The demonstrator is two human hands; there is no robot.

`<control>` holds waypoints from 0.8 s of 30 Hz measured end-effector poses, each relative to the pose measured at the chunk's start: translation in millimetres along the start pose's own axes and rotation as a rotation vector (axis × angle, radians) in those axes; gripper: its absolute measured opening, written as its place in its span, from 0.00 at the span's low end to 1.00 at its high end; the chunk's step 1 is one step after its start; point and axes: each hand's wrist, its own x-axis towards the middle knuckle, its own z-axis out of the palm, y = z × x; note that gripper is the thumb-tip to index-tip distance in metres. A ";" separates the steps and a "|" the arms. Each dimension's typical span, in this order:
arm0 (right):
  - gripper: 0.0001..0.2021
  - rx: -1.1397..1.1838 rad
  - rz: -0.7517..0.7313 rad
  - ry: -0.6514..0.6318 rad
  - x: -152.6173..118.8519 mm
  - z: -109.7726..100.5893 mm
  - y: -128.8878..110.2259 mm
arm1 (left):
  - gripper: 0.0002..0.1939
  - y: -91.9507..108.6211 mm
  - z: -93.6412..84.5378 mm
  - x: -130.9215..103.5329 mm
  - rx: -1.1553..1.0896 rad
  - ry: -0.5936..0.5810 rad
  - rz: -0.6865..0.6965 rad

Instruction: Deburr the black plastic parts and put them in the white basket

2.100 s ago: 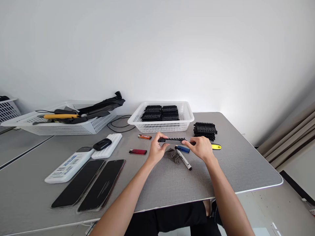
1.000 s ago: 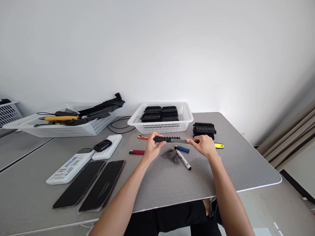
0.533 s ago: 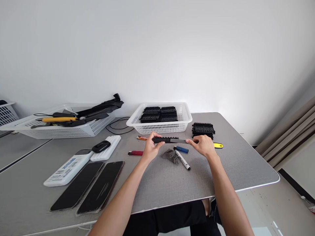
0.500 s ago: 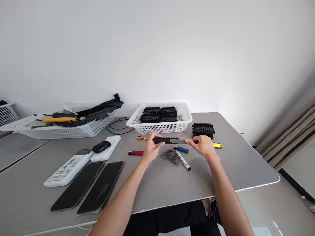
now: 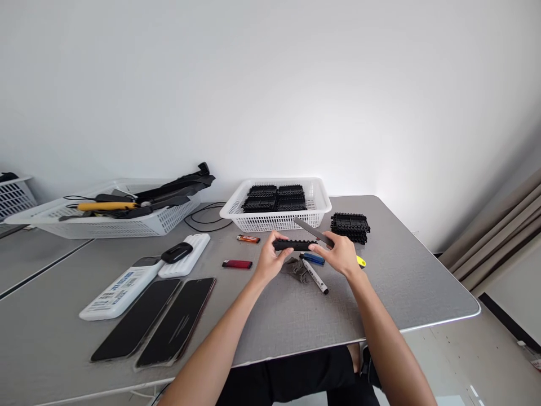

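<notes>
A black toothed plastic part (image 5: 295, 245) is pinched by its left end in my left hand (image 5: 270, 259). The thumb and finger of my right hand (image 5: 340, 254) touch its right end. That same hand grips a flat grey file (image 5: 311, 230), whose blade points up and left above the part; its yellow handle end (image 5: 361, 261) sticks out behind the hand. Below the hands lie a blue lighter (image 5: 313, 258), a white marker (image 5: 315, 277) and a crumpled grey cloth (image 5: 297, 270).
A white basket (image 5: 276, 221) holds black parts, with another stack (image 5: 350, 226) to its right. Orange (image 5: 248, 239) and red (image 5: 237, 264) lighters lie left. Further left are two phones (image 5: 176, 321), white devices (image 5: 120, 290) and a tool basket (image 5: 118, 226).
The file's blade has swung up off the black part, from lying level along it. My right hand has moved left to the part's end. The part's long side now shows more fully.
</notes>
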 end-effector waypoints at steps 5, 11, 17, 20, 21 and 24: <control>0.23 0.229 0.052 -0.087 2.1 11.1 1.5 | 0.16 5.7 10.0 -7.8 -0.042 0.024 -0.006; 0.18 0.580 0.053 -0.159 3.4 10.2 2.6 | 0.15 -2.4 15.0 -9.4 -0.096 0.131 -0.005; 0.14 0.581 0.026 -0.049 1.3 17.0 0.7 | 0.31 -14.3 31.3 -10.8 -0.409 0.147 -0.259; 0.15 0.610 -0.032 -0.074 -0.9 22.6 -3.7 | 0.37 -9.6 38.2 -12.6 -0.659 -0.012 -0.324; 0.16 0.610 -0.051 -0.087 -2.1 23.6 -5.2 | 0.38 -7.5 39.0 -13.0 -0.714 -0.023 -0.334; 0.15 0.536 -0.071 -0.072 -7.0 23.2 -7.2 | 0.40 -3.6 37.3 -12.3 -0.816 0.048 -0.375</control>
